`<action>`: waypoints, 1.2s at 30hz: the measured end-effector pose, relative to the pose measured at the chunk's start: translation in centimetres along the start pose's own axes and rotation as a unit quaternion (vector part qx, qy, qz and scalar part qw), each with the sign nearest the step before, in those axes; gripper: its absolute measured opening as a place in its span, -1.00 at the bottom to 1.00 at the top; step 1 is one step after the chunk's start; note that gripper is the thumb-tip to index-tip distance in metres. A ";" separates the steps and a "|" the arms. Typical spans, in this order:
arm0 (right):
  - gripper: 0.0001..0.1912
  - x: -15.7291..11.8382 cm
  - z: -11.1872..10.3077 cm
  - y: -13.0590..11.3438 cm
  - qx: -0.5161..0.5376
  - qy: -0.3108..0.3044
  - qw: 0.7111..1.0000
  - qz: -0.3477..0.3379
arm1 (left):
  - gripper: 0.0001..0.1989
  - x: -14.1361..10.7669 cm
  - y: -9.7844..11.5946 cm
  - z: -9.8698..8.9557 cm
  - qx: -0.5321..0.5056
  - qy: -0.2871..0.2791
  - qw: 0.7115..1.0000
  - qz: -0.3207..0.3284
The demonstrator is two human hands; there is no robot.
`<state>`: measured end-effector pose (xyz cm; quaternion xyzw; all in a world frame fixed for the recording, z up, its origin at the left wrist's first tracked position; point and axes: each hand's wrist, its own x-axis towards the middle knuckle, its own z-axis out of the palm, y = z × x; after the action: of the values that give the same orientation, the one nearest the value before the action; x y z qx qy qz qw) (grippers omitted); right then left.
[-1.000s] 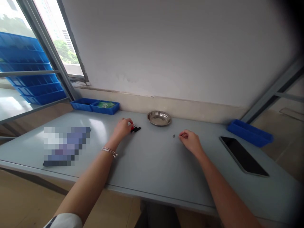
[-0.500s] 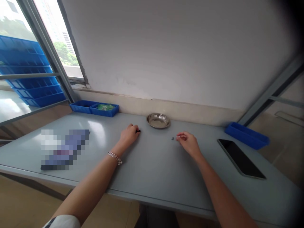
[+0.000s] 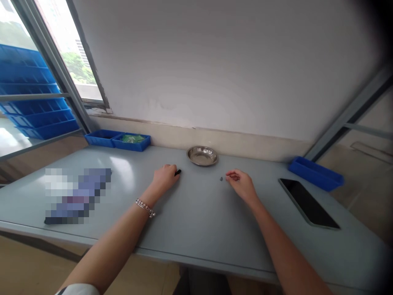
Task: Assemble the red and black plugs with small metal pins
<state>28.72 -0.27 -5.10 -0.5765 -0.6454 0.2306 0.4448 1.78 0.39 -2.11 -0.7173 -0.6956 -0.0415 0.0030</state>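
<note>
My left hand point(image 3: 165, 177) rests on the grey table point(image 3: 190, 213) with its fingers closed over a small black and red part point(image 3: 178, 172); only the black tip shows. My right hand point(image 3: 241, 183) lies to the right, thumb and forefinger pinched on something tiny that I cannot make out. A small dark piece point(image 3: 221, 179) sits on the table just left of those fingertips. A round steel dish point(image 3: 202, 155) stands behind, between the two hands.
Two blue bins point(image 3: 118, 140) stand at the back left, one holding green bits. A blue tray point(image 3: 316, 173) and a black phone point(image 3: 307, 201) lie at the right. A blurred flat item point(image 3: 76, 194) lies at the left. Stacked blue crates point(image 3: 33, 102) are outside the window.
My left hand slid right over the black and red part and closed on it, hiding its red end. My right hand barely moved.
</note>
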 end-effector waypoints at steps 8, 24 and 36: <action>-0.82 -1.1 1.1 -2.4 0.149 -0.108 0.981 0.068 | -0.80 -1.4 2.9 -0.1 -0.099 0.026 0.971 0.218; -0.74 -2.2 2.2 -3.8 0.226 -0.137 0.962 0.062 | -0.82 -2.6 4.9 0.6 -0.240 0.070 0.916 0.313; -0.80 -2.4 2.4 -3.7 0.183 -0.131 0.974 0.028 | -0.79 -2.6 4.8 0.4 -0.237 0.066 0.915 0.321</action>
<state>24.54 -2.92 -4.02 -0.4680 -0.6288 0.4302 0.4479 6.48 -2.38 -2.42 -0.8770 -0.3963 -0.2491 -0.1084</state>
